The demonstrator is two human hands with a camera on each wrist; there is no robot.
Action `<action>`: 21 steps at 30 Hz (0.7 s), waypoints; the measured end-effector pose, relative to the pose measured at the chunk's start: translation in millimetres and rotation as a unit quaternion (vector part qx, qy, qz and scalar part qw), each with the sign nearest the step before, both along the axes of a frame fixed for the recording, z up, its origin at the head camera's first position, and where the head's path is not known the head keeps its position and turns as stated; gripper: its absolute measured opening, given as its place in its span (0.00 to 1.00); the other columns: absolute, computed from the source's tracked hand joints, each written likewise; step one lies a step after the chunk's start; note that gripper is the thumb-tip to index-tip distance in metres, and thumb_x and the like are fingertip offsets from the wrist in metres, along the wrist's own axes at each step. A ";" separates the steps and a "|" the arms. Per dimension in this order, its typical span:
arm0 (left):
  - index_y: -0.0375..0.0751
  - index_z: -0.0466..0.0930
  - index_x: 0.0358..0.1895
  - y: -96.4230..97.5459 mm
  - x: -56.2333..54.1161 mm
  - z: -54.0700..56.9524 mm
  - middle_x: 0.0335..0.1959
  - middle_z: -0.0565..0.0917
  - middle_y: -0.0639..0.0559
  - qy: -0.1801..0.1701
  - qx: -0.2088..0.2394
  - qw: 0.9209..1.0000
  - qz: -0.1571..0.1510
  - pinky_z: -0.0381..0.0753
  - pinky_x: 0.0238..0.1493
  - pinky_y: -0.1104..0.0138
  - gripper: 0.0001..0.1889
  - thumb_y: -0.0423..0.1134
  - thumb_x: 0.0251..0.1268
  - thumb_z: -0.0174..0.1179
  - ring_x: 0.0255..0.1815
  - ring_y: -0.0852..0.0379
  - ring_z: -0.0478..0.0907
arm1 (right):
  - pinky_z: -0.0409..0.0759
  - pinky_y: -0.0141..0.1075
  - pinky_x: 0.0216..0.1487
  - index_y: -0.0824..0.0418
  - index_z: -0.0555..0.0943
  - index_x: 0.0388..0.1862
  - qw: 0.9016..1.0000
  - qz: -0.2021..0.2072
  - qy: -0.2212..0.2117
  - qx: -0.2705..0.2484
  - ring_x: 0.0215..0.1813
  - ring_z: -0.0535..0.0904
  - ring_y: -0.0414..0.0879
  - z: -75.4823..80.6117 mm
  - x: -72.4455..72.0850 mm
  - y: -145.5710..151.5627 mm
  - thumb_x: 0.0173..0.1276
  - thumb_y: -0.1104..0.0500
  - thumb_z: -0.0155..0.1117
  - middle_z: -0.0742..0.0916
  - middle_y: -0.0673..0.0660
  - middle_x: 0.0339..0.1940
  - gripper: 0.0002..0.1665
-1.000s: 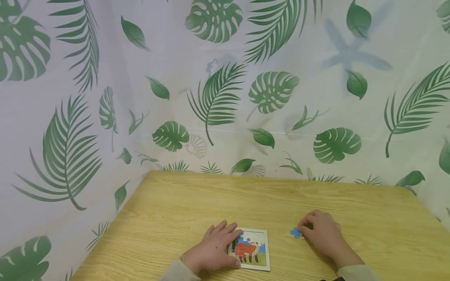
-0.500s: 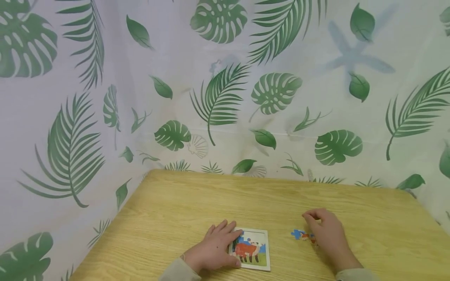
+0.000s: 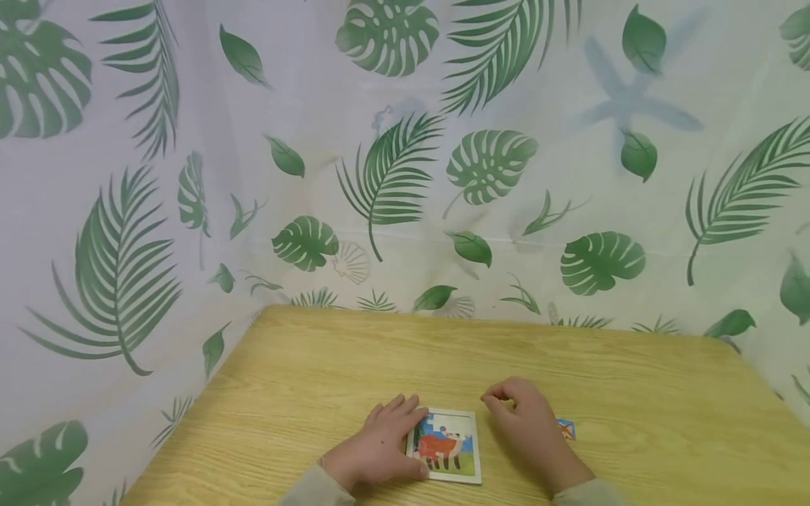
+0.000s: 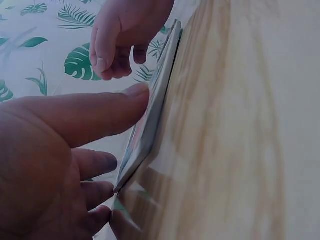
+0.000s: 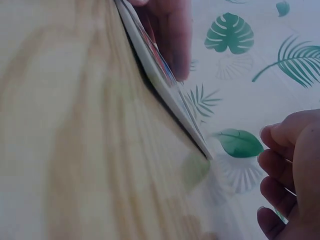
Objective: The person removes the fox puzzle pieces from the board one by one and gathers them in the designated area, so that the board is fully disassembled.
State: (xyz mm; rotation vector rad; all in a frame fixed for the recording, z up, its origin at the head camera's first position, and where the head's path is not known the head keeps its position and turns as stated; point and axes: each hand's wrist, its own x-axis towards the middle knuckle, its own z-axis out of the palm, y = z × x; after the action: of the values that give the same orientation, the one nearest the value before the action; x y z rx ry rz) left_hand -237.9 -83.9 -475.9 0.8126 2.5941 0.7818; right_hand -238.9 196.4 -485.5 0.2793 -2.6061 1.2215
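A small jigsaw puzzle (image 3: 443,450) in a white frame lies on the table, showing a red-and-white animal on green ground. Its upper part has a pale area without picture. My left hand (image 3: 382,443) rests at its left side, fingers spread over the top-left corner and thumb at the lower-left edge. To the right of the frame hovers my right hand (image 3: 525,422), thumb and index fingertips together. I cannot tell whether a piece sits between these fingertips. A puzzle piece (image 3: 566,429) with orange and blue shows just beyond the right hand, which hides the area beside it.
The wooden table (image 3: 354,351) reaches back to a white curtain (image 3: 405,281) printed with green leaves, which also runs along the left side. Light sleeves (image 3: 323,485) cover both forearms.
My right hand rises off the loose pieces and moves left toward the puzzle frame, thumb and index fingertips kept together. My left hand stays at the frame.
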 end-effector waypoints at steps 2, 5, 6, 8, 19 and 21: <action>0.47 0.61 0.79 -0.7 -0.5 0.2 0.81 0.54 0.45 0.000 -0.002 1.000 0.006 0.42 0.77 0.42 0.49 0.58 0.55 0.72 0.82 0.43 0.44 | 0.74 0.49 0.55 0.49 0.87 0.38 1.000 0.008 -0.009 -0.002 0.54 0.76 0.45 -1.1 -0.5 -7.2 0.75 0.53 0.64 0.84 0.45 0.43 0.07; 0.45 0.60 0.79 -2.0 -0.9 1.3 0.81 0.54 0.43 -0.003 -0.004 1.000 0.012 0.46 0.76 0.43 0.50 0.58 0.55 0.72 0.82 0.41 0.44 | 0.74 0.51 0.58 0.47 0.88 0.38 0.999 0.018 -0.033 -0.006 0.55 0.76 0.44 -1.5 -0.8 -16.9 0.74 0.55 0.64 0.83 0.45 0.44 0.06; 0.44 0.61 0.79 -2.5 -0.9 2.1 0.81 0.54 0.43 -0.006 -0.004 1.000 0.015 0.47 0.76 0.43 0.50 0.59 0.55 0.72 0.82 0.41 0.43 | 0.74 0.51 0.59 0.46 0.88 0.37 0.999 0.021 -0.039 -0.002 0.54 0.76 0.44 -1.7 -1.0 -19.9 0.74 0.55 0.64 0.83 0.44 0.44 0.07; 0.44 0.61 0.79 -4.1 -1.4 3.6 0.81 0.54 0.43 -0.011 -0.002 1.000 0.018 0.49 0.76 0.42 0.50 0.59 0.55 0.72 0.82 0.41 0.43 | 0.74 0.51 0.59 0.45 0.88 0.37 0.998 0.032 -0.048 0.001 0.54 0.76 0.44 -1.4 -1.8 -26.2 0.74 0.56 0.65 0.83 0.43 0.42 0.07; 0.44 0.63 0.78 -7.2 -3.1 3.9 0.81 0.55 0.44 -0.003 -0.009 1.000 0.012 0.52 0.75 0.42 0.47 0.59 0.58 0.70 0.82 0.41 0.44 | 0.73 0.56 0.59 0.46 0.88 0.38 0.991 0.107 -0.021 0.078 0.53 0.76 0.47 -4.7 -7.1 -50.0 0.68 0.55 0.68 0.82 0.40 0.42 0.04; 0.44 0.63 0.78 -7.3 -3.2 3.7 0.81 0.55 0.44 -0.004 -0.007 1.000 0.012 0.52 0.75 0.42 0.46 0.59 0.59 0.70 0.82 0.42 0.44 | 0.73 0.55 0.58 0.47 0.89 0.39 0.990 0.110 -0.015 0.089 0.52 0.76 0.48 -3.8 -7.5 -53.1 0.68 0.56 0.67 0.82 0.41 0.42 0.05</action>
State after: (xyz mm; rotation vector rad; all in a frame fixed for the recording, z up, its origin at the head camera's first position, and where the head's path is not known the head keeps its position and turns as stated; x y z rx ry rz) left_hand -241.1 -91.2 -472.1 0.7749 2.6039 0.7712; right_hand -246.4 143.2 -489.3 0.6028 -2.7736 1.0630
